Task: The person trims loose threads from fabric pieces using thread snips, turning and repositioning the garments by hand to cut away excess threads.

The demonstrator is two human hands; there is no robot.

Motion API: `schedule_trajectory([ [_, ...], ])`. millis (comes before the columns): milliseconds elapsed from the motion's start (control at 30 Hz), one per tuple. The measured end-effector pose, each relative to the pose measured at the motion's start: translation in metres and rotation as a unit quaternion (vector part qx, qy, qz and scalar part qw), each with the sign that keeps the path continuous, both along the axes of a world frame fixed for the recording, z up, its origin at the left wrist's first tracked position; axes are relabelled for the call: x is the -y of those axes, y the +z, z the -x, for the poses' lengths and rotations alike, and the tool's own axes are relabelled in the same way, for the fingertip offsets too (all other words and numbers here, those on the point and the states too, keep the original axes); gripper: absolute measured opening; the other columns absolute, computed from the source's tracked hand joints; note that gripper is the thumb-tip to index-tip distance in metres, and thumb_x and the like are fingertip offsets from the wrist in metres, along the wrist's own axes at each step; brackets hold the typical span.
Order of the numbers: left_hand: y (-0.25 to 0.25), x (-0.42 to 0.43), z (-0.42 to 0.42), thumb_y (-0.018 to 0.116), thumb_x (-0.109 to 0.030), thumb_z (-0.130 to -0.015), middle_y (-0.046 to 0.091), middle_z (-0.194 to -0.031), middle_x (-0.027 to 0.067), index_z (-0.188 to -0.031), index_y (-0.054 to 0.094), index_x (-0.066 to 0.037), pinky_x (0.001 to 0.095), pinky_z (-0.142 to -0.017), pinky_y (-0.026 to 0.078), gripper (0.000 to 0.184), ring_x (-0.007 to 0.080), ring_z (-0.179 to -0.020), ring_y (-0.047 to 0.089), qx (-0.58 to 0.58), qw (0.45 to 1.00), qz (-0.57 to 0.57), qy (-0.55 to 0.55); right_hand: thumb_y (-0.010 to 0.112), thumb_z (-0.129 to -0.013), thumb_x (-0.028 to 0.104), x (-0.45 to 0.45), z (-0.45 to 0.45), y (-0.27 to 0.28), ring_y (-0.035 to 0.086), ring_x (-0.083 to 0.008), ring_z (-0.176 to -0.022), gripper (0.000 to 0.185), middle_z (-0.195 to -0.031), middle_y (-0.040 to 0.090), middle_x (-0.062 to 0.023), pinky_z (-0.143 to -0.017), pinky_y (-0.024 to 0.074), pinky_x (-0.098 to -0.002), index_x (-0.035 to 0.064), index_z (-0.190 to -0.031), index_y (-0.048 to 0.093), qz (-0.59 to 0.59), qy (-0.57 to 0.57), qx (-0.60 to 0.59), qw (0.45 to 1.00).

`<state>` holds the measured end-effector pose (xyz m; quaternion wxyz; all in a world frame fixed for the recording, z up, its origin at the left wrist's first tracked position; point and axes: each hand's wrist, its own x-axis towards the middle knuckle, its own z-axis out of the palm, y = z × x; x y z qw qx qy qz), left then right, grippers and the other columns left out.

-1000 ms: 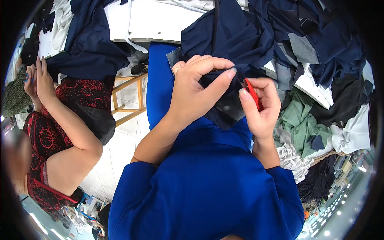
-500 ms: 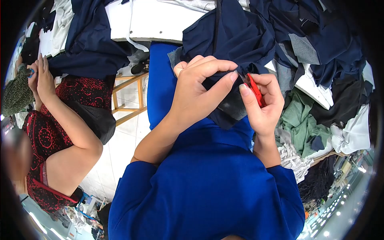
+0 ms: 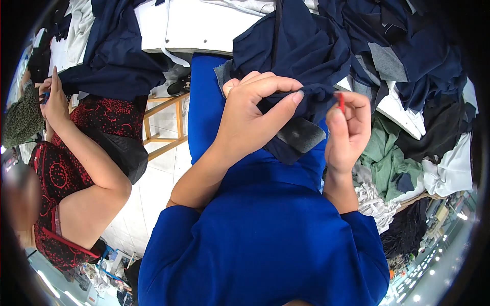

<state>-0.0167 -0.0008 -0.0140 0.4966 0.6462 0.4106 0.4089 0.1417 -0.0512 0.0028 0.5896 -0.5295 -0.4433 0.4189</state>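
Note:
My left hand (image 3: 255, 109) pinches the edge of a dark navy cloth (image 3: 306, 56) between thumb and forefinger. The cloth drapes from the white table down over my lap, with a grey patch (image 3: 302, 135) showing below my fingers. To the right, my right hand (image 3: 348, 127) is closed around a small red tool (image 3: 341, 102), seen narrow and edge-on beside the cloth. The tool's blades are too small to make out. A thin bit of the navy cloth reaches toward the fingertips of my right hand; whether they touch it is unclear.
A white table (image 3: 189, 28) runs across the top. Navy garments lie at the upper right, above green cloth (image 3: 383, 150) and white cloth (image 3: 454, 166). At left sits a co-worker (image 3: 94, 168) in a red-and-black patterned garment, near a wooden stool (image 3: 178, 120).
My right hand has moved right, away from my left, and the red tool has turned edge-on. More of the grey patch shows. The co-worker's hands have shifted slightly.

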Motion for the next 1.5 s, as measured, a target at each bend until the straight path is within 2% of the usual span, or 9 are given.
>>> schedule_trajectory([
  [333,0.001,0.009,-0.005,0.062,-0.008,-0.085,0.061,-0.077,-0.0023,-0.09,0.064,0.004,0.0174,-0.061,0.041,0.013,0.0015,-0.071,0.051,0.2,0.952,0.221,-0.067,0.063,-0.081,-0.004,-0.002,-0.007,-0.01,0.057,-0.0074,-0.076,0.011,-0.086,0.064,-0.0044,-0.071,0.045,-0.0187,-0.0028,-0.092,0.062,0.007,0.005,0.081,0.997],
  [433,-0.003,0.011,-0.004,0.061,-0.009,-0.086,0.06,-0.077,-0.0024,-0.09,0.064,0.004,0.0172,-0.061,0.04,0.014,0.0013,-0.071,0.05,0.203,0.953,0.212,-0.078,0.054,-0.092,0.013,-0.011,-0.014,-0.016,0.032,-0.0028,-0.049,0.013,-0.061,0.043,0.0044,-0.046,0.0234,-0.0201,-0.0003,-0.09,0.056,-0.004,-0.156,-0.031,0.987],
  [667,-0.001,0.005,0.002,0.055,-0.011,-0.089,0.063,-0.083,0.0025,-0.087,0.065,0.002,0.0192,-0.07,0.043,0.016,0.008,-0.077,0.056,0.207,0.94,0.265,-0.058,0.043,-0.097,0.024,-0.016,-0.033,-0.008,0.029,-0.0072,-0.047,0.03,-0.056,0.035,0.0007,-0.046,0.0233,-0.0228,0.0056,-0.074,0.042,-0.076,-0.112,-0.141,0.981],
  [800,0.003,0.002,0.011,0.056,-0.016,-0.086,0.058,-0.07,0.0043,-0.077,0.062,-0.002,0.0294,-0.072,0.037,0.018,0.0159,-0.068,0.054,0.152,0.937,0.11,-0.296,0.042,-0.097,0.019,-0.021,-0.039,-0.01,0.035,-0.009,-0.053,0.022,-0.064,0.04,-0.0024,-0.048,0.0287,-0.0235,0.0061,-0.079,0.043,-0.118,-0.128,-0.162,0.971],
  [1000,0.01,0.016,-0.006,0.056,-0.019,-0.088,0.055,-0.066,0.0025,-0.076,0.06,-0.006,0.0315,-0.066,0.034,0.018,0.0192,-0.058,0.048,0.346,0.764,0.054,-0.542,0.05,-0.094,0.03,-0.043,-0.042,-0.044,0.048,-0.0103,-0.078,0.026,-0.084,0.051,-0.0028,-0.074,0.0396,-0.0247,0.0039,-0.097,0.052,0.135,-0.16,0.062,0.976],
  [1067,0.013,0.019,-0.009,0.055,-0.019,-0.089,0.057,-0.07,0.0036,-0.079,0.06,-0.005,0.0321,-0.064,0.035,0.018,0.0202,-0.061,0.05,0.357,0.715,0.074,-0.597,0.064,-0.084,0.031,-0.043,-0.048,-0.084,0.042,-0.0245,-0.099,0.039,-0.109,0.041,-0.0153,-0.088,0.0364,-0.0332,-0.0023,-0.097,0.047,0.055,-0.085,0.362,0.927],
  [1133,0.015,0.019,-0.012,0.055,-0.02,-0.09,0.058,-0.073,0.005,-0.08,0.06,-0.004,0.0331,-0.067,0.039,0.019,0.0222,-0.068,0.054,0.325,0.745,0.074,-0.578,0.072,-0.077,0.028,-0.042,-0.032,-0.092,0.043,-0.0239,-0.095,0.042,-0.105,0.042,-0.0152,-0.086,0.0371,-0.0321,-0.0028,-0.092,0.048,0.042,-0.099,0.436,0.894],
  [1267,0.001,0.015,-0.009,0.055,-0.021,-0.089,0.06,-0.088,0.008,-0.081,0.063,-0.005,0.0326,-0.078,0.044,0.02,0.0245,-0.084,0.058,0.231,0.855,0.034,-0.463,0.064,-0.083,0.009,-0.032,-0.05,-0.092,0.038,-0.001,-0.062,0.019,-0.07,0.044,0.008,-0.056,0.0309,-0.0175,0.0144,-0.075,0.047,0.131,-0.126,-0.006,0.983],
  [1500,-0.077,-0.015,0.007,0.057,-0.022,-0.086,0.059,-0.088,0.0126,-0.093,0.061,-0.002,0.0304,-0.076,0.045,0.022,0.0228,-0.085,0.057,-0.067,0.986,0.154,-0.025,0.053,-0.088,0.01,-0.018,-0.167,-0.042,0.06,-0.0152,-0.084,0.007,-0.087,0.061,-0.0034,-0.081,0.0482,-0.0313,0.0069,-0.081,0.054,-0.002,-0.271,-0.174,0.947],
])
